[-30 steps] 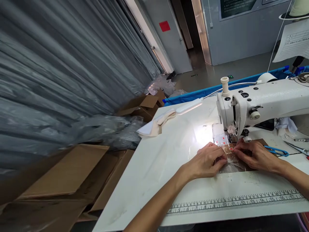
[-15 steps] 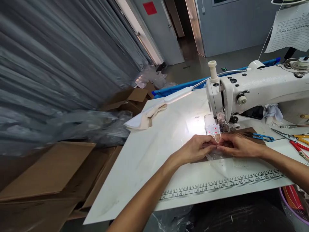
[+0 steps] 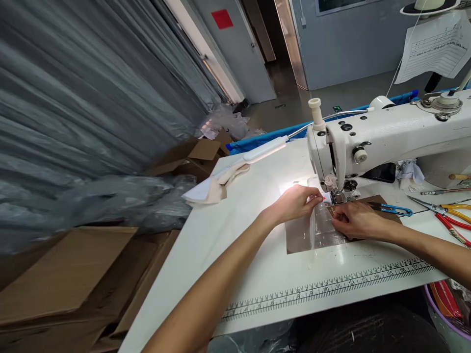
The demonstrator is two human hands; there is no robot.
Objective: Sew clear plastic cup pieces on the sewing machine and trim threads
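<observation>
Clear plastic film [image 3: 324, 223] lies over a brown sheet [image 3: 298, 235] in front of the white sewing machine [image 3: 397, 132]. My left hand [image 3: 300, 201] pinches the film's upper left edge, close to a small white piece with red marks [image 3: 327, 198] beside the presser foot. Curled fingers of my right hand [image 3: 353, 220] press on the film's right side, just below the needle area; whether they grip it is hidden.
Blue snips [image 3: 395, 210] and scissors [image 3: 441, 208] lie to the right. A lamp [image 3: 267, 149] and beige cloth [image 3: 217, 189] are at the table's back left. Cardboard boxes [image 3: 73, 274] stand left of the white table [image 3: 191, 274]. A printed ruler [image 3: 324, 290] runs along the front edge.
My hands, together before, are now apart: the left has moved up and left with the film's edge, the right stays near the foot. More of the film and brown sheet shows between them.
</observation>
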